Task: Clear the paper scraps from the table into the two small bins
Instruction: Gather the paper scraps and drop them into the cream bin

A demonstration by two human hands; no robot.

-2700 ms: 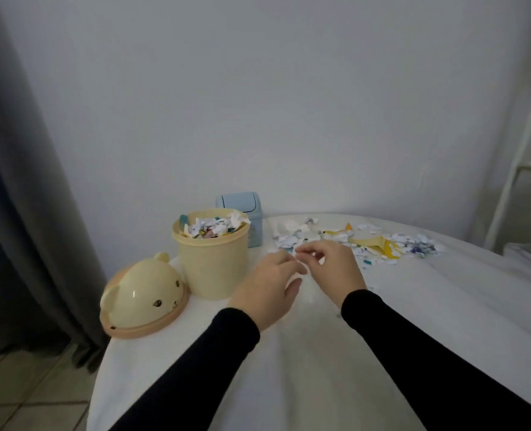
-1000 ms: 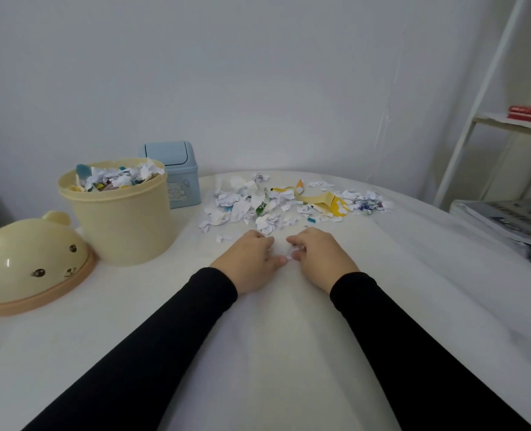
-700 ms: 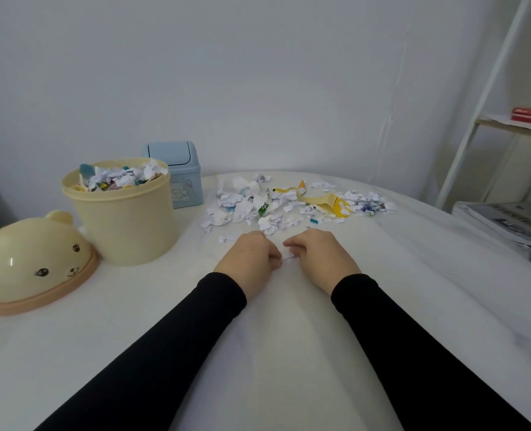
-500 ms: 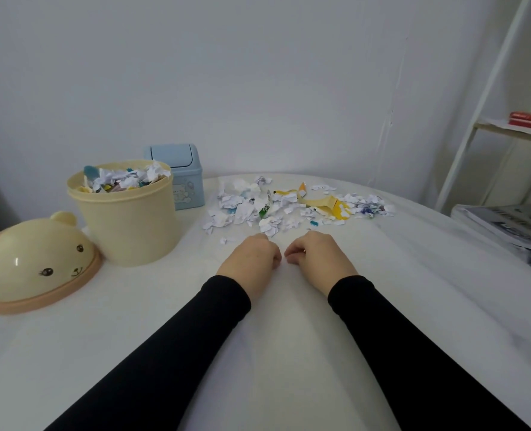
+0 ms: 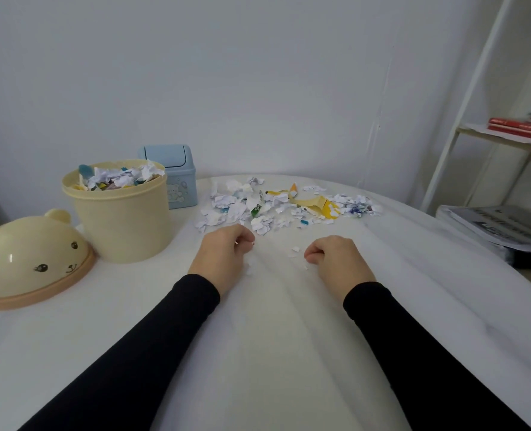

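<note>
A heap of torn paper scraps, white with yellow, green and blue bits, lies at the far side of the white table. The cream round bin at left is heaped with scraps. A small blue swing-lid bin stands behind it. My left hand rests curled on the cloth just before the heap, with a tiny white bit at its fingertips. My right hand is a loose fist to the right, and nothing shows in it. A few tiny scraps lie between the hands.
The cream bear-face lid lies on the table at far left, beside the cream bin. A white shelf frame with red books stands at right. A stack of papers sits beyond the table's right edge.
My hands were pressed together on a small white piece; now they have moved apart, and tiny bits lie on the cloth between them. The view has shifted slightly.
</note>
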